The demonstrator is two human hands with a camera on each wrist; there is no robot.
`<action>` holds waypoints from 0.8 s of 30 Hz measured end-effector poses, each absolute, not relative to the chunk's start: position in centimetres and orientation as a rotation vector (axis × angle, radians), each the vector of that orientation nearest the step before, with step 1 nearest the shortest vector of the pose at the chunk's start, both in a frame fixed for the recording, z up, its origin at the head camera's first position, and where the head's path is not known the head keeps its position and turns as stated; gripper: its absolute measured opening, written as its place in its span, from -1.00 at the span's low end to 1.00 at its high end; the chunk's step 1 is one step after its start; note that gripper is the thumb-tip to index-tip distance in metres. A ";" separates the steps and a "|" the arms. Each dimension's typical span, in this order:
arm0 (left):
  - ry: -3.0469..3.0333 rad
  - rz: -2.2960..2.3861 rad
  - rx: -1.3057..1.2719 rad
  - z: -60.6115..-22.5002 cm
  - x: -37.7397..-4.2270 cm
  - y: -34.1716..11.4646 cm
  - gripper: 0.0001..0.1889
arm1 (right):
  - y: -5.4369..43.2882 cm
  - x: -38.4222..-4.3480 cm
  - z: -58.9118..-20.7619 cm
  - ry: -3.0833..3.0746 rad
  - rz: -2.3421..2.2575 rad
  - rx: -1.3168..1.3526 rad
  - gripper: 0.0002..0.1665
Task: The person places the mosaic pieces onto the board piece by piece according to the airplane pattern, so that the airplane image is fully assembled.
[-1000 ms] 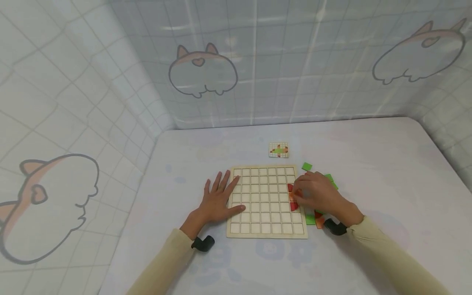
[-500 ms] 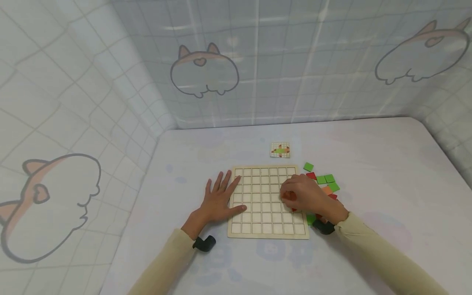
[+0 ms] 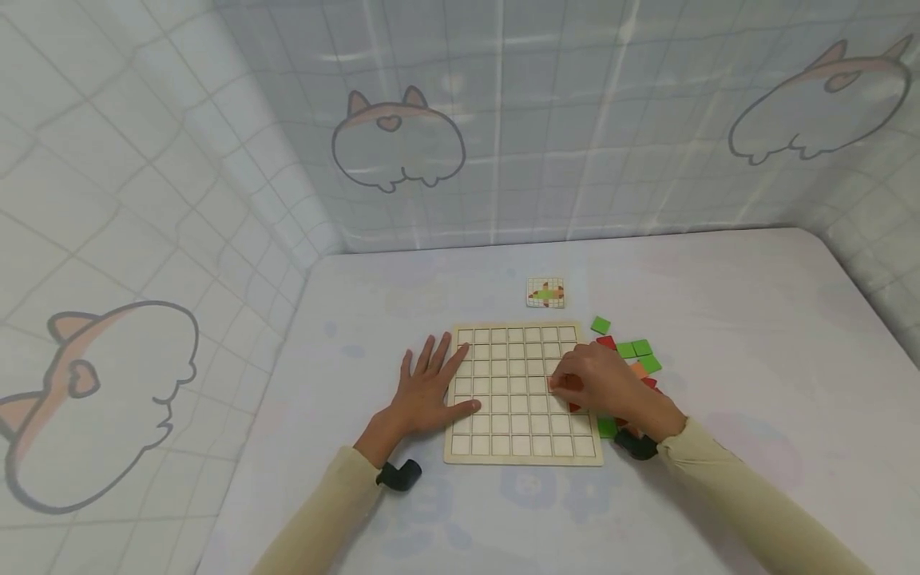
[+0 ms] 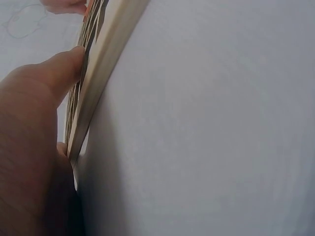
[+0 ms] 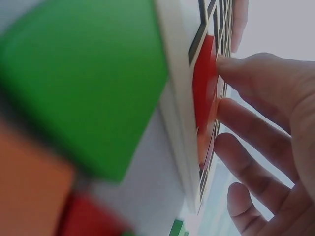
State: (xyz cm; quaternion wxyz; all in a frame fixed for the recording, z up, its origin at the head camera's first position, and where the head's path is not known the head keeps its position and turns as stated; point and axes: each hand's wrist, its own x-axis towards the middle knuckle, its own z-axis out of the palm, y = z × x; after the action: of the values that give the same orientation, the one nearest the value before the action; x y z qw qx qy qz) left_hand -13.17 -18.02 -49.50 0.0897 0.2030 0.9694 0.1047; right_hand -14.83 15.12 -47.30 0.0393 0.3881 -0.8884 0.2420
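My left hand (image 3: 424, 399) lies with spread fingers on the left side of a wooden grid board (image 3: 517, 460); its thumb and fingertips rest on the cells. At the board's right side my right hand (image 3: 602, 382) pinches a small orange tile (image 3: 552, 385) with thumb and index finger, low over a cell of the second column from the right. The other fingers are loosely bent. A red tile (image 5: 203, 83) and another orange tile (image 5: 202, 147) sit in the edge column, partly hidden under the hand in the head view.
Several loose tiles, among them green (image 3: 641, 348), red (image 3: 607, 343) and orange (image 3: 638, 370), lie right of the board. A small pattern card (image 3: 546, 293) with a coloured figure lies behind it. A tiled-print curtain (image 3: 503, 120) stands beyond the table.
The right hand has moved left from the board's edge column to the second column. Its fingertips have now settled at a cell with the orange tile. The left hand has stayed put.
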 end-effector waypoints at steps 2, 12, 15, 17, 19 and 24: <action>2.879 0.305 0.602 -49.5 -13.2 -18.0 0.03 | 15.5 -14.7 -47.4 -2.732 0.719 1.184 -0.86; 2.885 0.292 0.590 -49.5 -13.1 -17.9 0.03 | 19.0 -13.3 -47.3 -2.806 0.740 1.030 -0.83; 2.880 0.276 0.581 -49.5 -13.2 -17.9 0.03 | 20.0 -12.8 -47.4 -2.835 0.714 0.985 -0.82; 2.880 0.270 0.578 -49.6 -13.2 -17.8 0.03 | 20.5 -12.5 -47.6 -2.840 0.710 0.969 -0.80; 2.883 0.269 0.577 -49.6 -13.2 -17.8 0.03 | 21.0 -12.3 -47.6 -2.834 0.709 0.972 -0.79; 2.888 0.274 0.582 -49.5 -13.2 -17.8 0.03 | 22.0 -11.6 -47.4 -2.832 0.734 0.989 -0.77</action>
State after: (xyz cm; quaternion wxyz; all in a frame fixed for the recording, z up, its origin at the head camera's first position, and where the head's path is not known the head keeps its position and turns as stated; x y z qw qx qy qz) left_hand -13.15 -17.75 -49.47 0.0911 0.1960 0.9720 0.0923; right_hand -11.62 22.03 -47.40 0.0268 0.3201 -0.9167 0.2378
